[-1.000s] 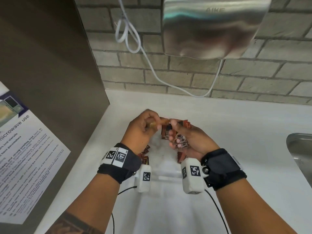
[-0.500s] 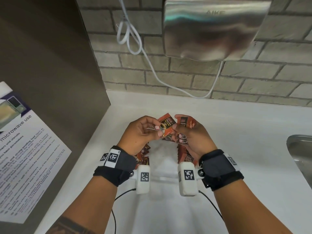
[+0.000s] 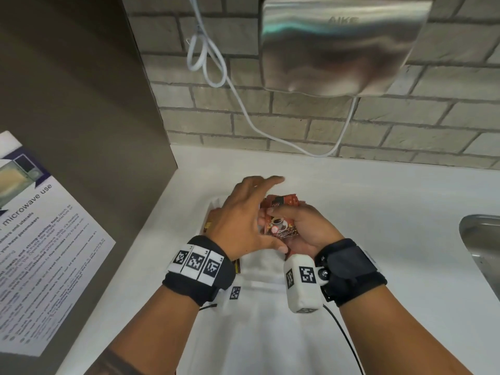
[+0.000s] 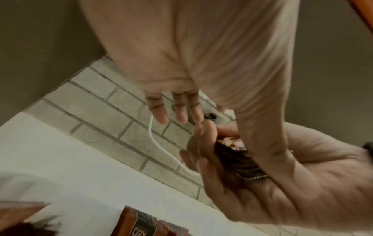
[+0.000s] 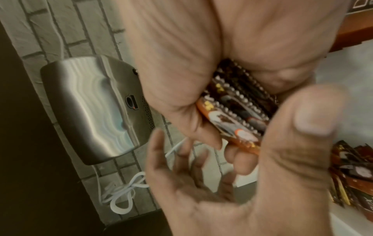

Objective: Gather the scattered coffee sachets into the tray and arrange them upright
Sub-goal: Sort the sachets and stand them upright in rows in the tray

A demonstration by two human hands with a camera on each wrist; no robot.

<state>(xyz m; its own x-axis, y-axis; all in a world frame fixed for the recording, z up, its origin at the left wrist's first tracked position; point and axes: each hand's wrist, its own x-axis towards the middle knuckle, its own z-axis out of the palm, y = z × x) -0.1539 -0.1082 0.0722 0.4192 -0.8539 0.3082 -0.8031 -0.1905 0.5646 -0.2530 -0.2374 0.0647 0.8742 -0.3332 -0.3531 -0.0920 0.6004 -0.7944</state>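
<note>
Sachets (image 3: 281, 226) in right hand (image 3: 305, 234)

Place: shared pantry or break-room counter, most likely at my workplace. What I see from here:

- notice (image 3: 40, 239) on the panel (image 3: 81, 104) at my left, headed "microwave use", with printed rules;
- steel hand dryer (image 3: 341, 47) on the brick wall (image 3: 378, 131) ahead, marked AIKE, its white cord (image 3: 243, 112) looped and hanging loose;
- white counter (image 3: 378, 212) running to the wall;
- rim of a steel sink (image 3: 479, 239) at my right;
- instant coffee sachets (image 3: 278, 226), many alike, the sort put out for common use.
</note>
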